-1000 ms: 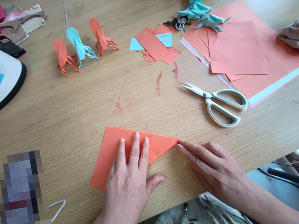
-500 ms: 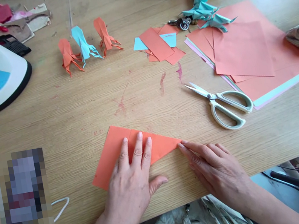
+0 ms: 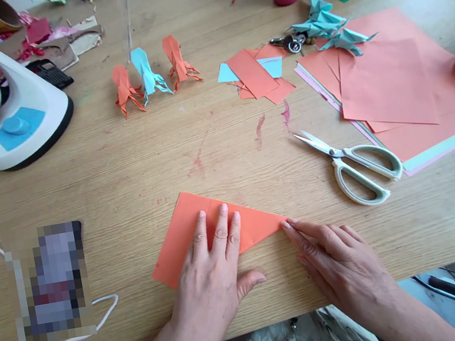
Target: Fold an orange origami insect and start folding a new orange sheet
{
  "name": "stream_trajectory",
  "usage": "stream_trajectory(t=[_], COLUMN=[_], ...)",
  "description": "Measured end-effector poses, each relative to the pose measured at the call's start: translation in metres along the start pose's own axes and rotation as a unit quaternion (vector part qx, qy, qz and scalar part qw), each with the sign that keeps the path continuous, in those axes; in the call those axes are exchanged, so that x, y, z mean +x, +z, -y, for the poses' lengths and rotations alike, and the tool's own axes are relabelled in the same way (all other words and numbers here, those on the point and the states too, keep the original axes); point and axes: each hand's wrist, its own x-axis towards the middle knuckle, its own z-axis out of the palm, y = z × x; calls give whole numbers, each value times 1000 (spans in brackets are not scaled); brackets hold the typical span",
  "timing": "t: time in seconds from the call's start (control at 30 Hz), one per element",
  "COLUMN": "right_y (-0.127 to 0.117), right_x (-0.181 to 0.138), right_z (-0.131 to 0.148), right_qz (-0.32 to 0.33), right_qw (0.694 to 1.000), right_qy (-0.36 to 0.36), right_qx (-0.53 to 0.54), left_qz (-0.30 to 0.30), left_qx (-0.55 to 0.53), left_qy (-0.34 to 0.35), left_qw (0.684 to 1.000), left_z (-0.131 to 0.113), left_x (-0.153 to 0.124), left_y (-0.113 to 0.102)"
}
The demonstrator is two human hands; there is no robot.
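The folded orange sheet (image 3: 189, 229) lies flat on the tabletop (image 3: 123, 170), near its front edge, with a long crease running along its upper side and tapering to a point at the right. The left hand (image 3: 217, 280) lies spread, palm down, on the middle of the sheet; its three extended fingers (image 3: 220, 233) pin the paper, with nothing enclosed. The right hand (image 3: 341, 265) lies flat on the tabletop, fingers extended, its fingertips touching the right-hand point of the sheet; it also encloses nothing.

Handling judgement: the sheet is thin, light craft paper. It likely slides easily on the smooth wood unless pinned, creases permanently under fingertip pressure, and tears if pulled. Hold is best taken at a free corner or along a folded edge, pinched between thumb and finger, while the other hand presses the body flat.

White-handled scissors (image 3: 351, 164) lie to the right, blades apart; beyond them lies a stack of orange sheets (image 3: 396, 84).

No brand, label or legible writing is visible; one object at the left is pixelated.
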Motion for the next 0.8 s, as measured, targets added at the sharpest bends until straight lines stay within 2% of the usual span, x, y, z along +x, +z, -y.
stream_trajectory(t=[0.63,0.8], right_y=[-3,-3], right_x=[3,3], right_z=[2,2], right_qz=[8,13], right_qw=[1000,1000], right_qy=[5,9], right_qx=[-27,-26], left_qz=[0,-18], left_qx=[-20,-39], left_qy=[-3,0], left_qw=[1000,999], left_z=[-1,-1], left_x=[2,3], left_y=[0,0])
